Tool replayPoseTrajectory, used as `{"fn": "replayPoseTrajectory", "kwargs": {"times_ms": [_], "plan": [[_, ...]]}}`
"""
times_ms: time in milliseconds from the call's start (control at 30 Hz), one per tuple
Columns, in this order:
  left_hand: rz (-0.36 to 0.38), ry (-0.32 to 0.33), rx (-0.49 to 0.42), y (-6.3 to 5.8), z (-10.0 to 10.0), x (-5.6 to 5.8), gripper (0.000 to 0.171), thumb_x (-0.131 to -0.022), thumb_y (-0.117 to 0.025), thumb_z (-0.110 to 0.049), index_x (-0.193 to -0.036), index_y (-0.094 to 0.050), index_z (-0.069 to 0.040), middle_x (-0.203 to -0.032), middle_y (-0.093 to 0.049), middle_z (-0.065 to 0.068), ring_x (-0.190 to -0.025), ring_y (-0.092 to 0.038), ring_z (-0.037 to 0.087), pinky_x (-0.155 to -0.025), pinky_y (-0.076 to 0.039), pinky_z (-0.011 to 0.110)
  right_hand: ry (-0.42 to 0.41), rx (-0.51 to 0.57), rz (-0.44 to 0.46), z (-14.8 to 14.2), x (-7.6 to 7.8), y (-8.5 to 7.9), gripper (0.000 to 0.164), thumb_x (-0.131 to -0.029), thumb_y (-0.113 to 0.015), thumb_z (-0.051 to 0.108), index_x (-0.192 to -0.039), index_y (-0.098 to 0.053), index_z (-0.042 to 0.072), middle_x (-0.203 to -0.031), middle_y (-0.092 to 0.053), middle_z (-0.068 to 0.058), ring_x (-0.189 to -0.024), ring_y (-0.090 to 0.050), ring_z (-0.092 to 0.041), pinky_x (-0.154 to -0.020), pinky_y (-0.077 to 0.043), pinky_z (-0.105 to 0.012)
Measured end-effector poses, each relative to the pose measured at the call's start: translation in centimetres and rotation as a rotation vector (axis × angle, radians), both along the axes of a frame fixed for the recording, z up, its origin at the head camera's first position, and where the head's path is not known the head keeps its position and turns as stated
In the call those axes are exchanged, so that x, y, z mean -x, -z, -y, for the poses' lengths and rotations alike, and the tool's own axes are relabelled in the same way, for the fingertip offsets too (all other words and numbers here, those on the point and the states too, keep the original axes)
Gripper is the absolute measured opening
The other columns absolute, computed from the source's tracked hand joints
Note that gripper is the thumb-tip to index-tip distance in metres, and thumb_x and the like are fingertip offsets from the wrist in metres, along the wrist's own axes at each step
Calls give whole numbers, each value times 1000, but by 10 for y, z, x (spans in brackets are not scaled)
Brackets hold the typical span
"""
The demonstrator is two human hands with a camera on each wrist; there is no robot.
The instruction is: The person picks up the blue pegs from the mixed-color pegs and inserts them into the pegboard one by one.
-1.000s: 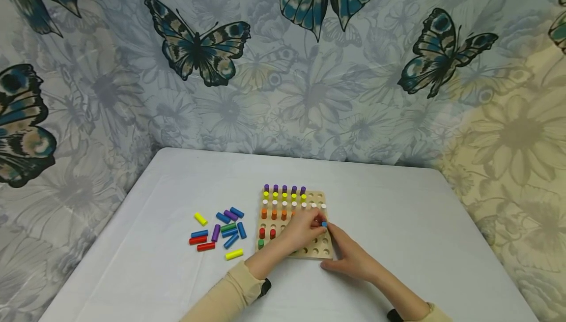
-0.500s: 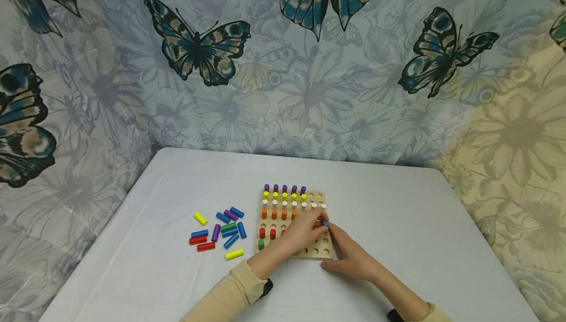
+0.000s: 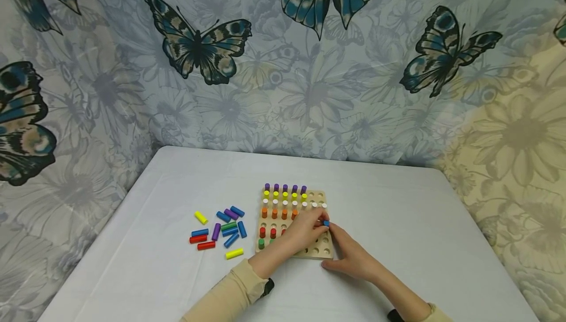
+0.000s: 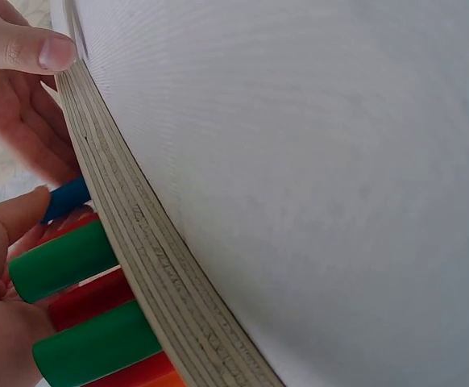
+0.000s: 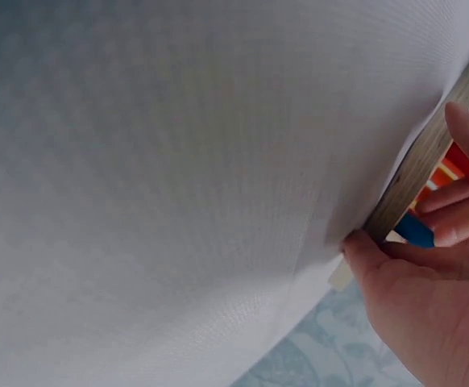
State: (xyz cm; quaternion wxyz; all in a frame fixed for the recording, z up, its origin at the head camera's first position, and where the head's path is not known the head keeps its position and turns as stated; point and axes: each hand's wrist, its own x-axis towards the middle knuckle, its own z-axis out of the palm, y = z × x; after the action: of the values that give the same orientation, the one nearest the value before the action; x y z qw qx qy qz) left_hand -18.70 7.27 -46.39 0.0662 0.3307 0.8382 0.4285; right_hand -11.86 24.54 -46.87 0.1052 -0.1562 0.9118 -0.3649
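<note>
A square wooden pegboard (image 3: 318, 197) lies on the table, with purple, yellow, white, orange, red and green pegs standing in rows. My left hand (image 3: 300, 229) reaches across it and pinches a blue peg (image 3: 326, 223) at its right side. In the left wrist view the left thumb presses the blue peg (image 4: 67, 199), beside green pegs (image 4: 97, 345). My right hand (image 3: 351, 257) lies along the board's right side, thumb and fingers spread. In the right wrist view its fingertips touch the board's edge (image 5: 412, 173). The left forearm hides part of the front rows.
Loose pegs lie left of the board: several blue pegs (image 3: 231, 241), red pegs (image 3: 206, 246), purple pegs (image 3: 215, 232), yellow pegs (image 3: 234, 253) and a green peg (image 3: 228, 225). A white cloth (image 3: 389, 199) covers the table. Butterfly-patterned fabric (image 3: 309, 91) hangs behind.
Both hands stay almost where they were at the board's right side. The blue peg shifts only slightly to the right, and the view tilts a little.
</note>
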Motion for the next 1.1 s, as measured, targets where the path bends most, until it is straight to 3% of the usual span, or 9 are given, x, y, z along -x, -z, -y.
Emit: {"fn": "replayPoseTrajectory", "kwargs": {"times_ms": [133, 667, 967, 1100], "plan": [[-36, 7, 39, 1, 1, 1, 11, -93, -66, -8, -103, -63, -9, -102, -69, 5, -93, -64, 5, -76, -49, 12, -3, -10, -17, 0, 0, 0, 96, -82, -80, 30, -150, -24, -5, -154, -25, -27, -141, -23, -45, -110, -24, -60], [-51, -5, 88, 3, 2, 2, 12, -93, -68, -12, -104, -64, -11, -99, -68, -1, -89, -60, 2, -74, -48, 13, -20, -8, -35, 0, 2, 1, 96, -82, -79, 31, -151, -23, -5, -155, -24, -26, -141, -23, -44, -110, -25, -61], [-32, -19, 97, -1, 4, 0, 18, -94, -67, -13, -111, -64, -10, -102, -68, 0, -93, -62, 5, -76, -49, 14, 2, -22, -11, 1, 2, 1, 97, -81, -80, 31, -151, -23, -5, -154, -26, -27, -141, -24, -45, -110, -24, -61], [-7, -32, 59, -4, 7, 0, 18, -95, -65, -13, -113, -65, -10, -107, -68, 0, -96, -62, 6, -79, -50, 15, 7, -21, -24, 0, 1, 2, 96, -81, -80, 31, -150, -24, -4, -153, -27, -27, -140, -25, -45, -110, -25, -61]]}}
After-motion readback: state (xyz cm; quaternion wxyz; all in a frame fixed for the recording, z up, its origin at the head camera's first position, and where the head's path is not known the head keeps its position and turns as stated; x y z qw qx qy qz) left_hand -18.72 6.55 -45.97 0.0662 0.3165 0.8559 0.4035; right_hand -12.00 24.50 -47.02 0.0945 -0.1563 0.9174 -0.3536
